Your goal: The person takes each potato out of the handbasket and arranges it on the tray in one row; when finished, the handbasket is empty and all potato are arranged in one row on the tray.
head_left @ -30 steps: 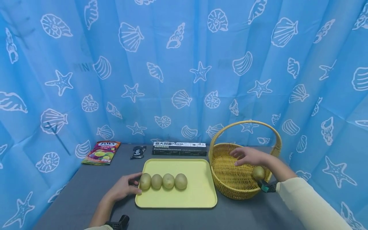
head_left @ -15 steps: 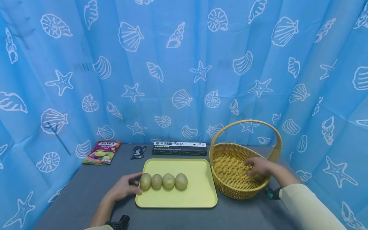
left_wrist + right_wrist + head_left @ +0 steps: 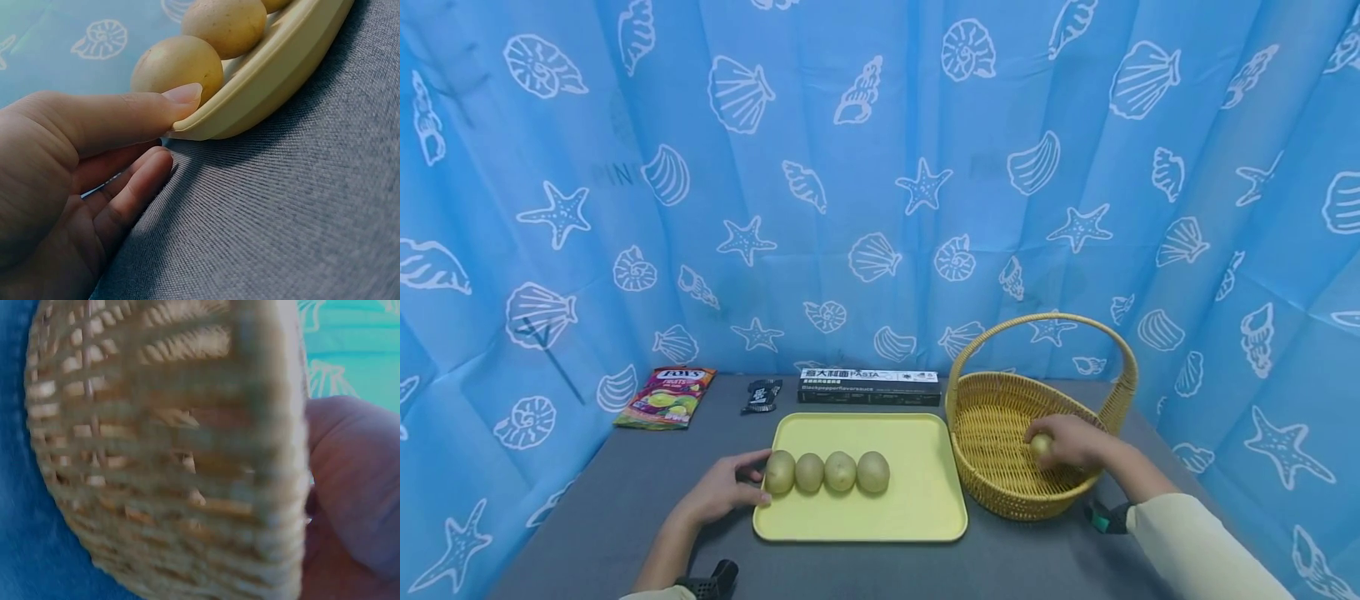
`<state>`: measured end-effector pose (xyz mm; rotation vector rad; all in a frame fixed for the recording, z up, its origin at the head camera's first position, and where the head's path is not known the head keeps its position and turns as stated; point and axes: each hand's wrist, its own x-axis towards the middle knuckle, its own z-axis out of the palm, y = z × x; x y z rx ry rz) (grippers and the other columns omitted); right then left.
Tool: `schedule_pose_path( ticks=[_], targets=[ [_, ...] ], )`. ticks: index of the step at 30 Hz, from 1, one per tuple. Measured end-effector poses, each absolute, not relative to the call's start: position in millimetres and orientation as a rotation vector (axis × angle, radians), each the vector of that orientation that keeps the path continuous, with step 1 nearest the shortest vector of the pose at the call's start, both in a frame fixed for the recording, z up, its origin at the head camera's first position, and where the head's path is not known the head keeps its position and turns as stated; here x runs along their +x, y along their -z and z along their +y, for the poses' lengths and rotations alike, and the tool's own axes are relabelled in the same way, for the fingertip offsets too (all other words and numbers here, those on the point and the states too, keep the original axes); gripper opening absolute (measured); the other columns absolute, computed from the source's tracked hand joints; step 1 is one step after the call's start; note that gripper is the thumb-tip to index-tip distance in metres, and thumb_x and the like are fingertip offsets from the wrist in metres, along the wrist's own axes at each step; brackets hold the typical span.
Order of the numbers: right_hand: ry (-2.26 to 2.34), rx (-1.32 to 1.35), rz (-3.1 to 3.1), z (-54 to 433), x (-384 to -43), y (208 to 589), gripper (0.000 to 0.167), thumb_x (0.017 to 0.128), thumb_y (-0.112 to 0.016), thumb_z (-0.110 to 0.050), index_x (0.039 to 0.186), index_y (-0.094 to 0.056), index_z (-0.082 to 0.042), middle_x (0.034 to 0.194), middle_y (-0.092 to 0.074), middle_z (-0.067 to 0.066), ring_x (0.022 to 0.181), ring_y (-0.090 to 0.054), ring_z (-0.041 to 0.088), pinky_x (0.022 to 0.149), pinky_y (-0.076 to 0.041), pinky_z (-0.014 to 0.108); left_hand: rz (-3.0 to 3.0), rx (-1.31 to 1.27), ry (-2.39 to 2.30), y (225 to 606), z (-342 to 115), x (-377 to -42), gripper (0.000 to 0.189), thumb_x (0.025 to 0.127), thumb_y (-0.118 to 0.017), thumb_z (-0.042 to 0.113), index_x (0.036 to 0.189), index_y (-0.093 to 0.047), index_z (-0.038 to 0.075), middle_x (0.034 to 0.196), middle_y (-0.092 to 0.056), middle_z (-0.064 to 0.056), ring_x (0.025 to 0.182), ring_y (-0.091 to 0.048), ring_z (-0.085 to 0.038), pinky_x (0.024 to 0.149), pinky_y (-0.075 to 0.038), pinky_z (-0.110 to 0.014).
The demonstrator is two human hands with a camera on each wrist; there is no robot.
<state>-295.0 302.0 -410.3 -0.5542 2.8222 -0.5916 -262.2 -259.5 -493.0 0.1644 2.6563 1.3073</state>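
Note:
Inside the basket, my right hand grips a round, yellowish-tan potato, partly covered by its fingers. From the right wrist, the woven basket wall hides most of the fingers, leaving part of the hand showing. At the left end of the yellow tray, my left hand pinches the rim. Its thumb lies over the rim, with other fingers below. Several similar potatoes stand in a row on the tray; the leftmost potato is right beside the thumb.
A black pasta box lies behind the tray. Farther left are a small black packet and a colourful candy bag. The basket's tall handle arches over its opening. A blue shell-print curtain hangs behind the grey table.
My right hand has gone down into the basket and taken hold of the potato at its right side, shifting it slightly left. The left hand and tray have stayed still.

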Motion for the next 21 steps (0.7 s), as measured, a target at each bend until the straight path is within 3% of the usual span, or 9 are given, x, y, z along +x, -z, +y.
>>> schedule_pose_path(
  ticks=[6, 10, 21],
  targets=[
    [0.77, -0.696, 2.835, 287, -286, 410, 0.038, 0.063, -0.073, -0.001, 0.1, -0.064, -0.008, 0.085, -0.056, 0.001, 0.069, -0.051, 0.017, 0.057, -0.043, 0.034, 2.664, 0.119, -1.286, 493, -259, -263, 0.078, 0.071, -0.086, 0.026, 0.139, -0.054, 0.005, 0.1, -0.063, -0.004, 0.093, -0.056, -0.019, 0.08, -0.045, -0.041],
    [0.836, -0.771, 2.861, 272, -280, 407, 0.039, 0.062, -0.07, 0.002, 0.098, -0.06, -0.007, 0.088, -0.054, 0.002, 0.073, -0.051, 0.017, 0.058, -0.044, 0.032, 2.666, 0.083, -1.287, 493, -259, -263, 0.08, 0.069, -0.087, 0.027, 0.138, -0.055, 0.006, 0.099, -0.063, -0.003, 0.092, -0.056, -0.019, 0.08, -0.045, -0.041],
    [0.923, -0.809, 3.033, 234, -258, 406, 0.048, 0.068, -0.079, -0.004, 0.112, -0.062, -0.011, 0.104, -0.051, 0.007, 0.084, -0.052, 0.02, 0.062, -0.047, 0.033, 2.66, 0.116, -1.293, 493, -259, -264, 0.079, 0.069, -0.087, 0.025, 0.138, -0.054, 0.005, 0.098, -0.063, -0.003, 0.092, -0.056, -0.019, 0.079, -0.045, -0.04]
  ],
)
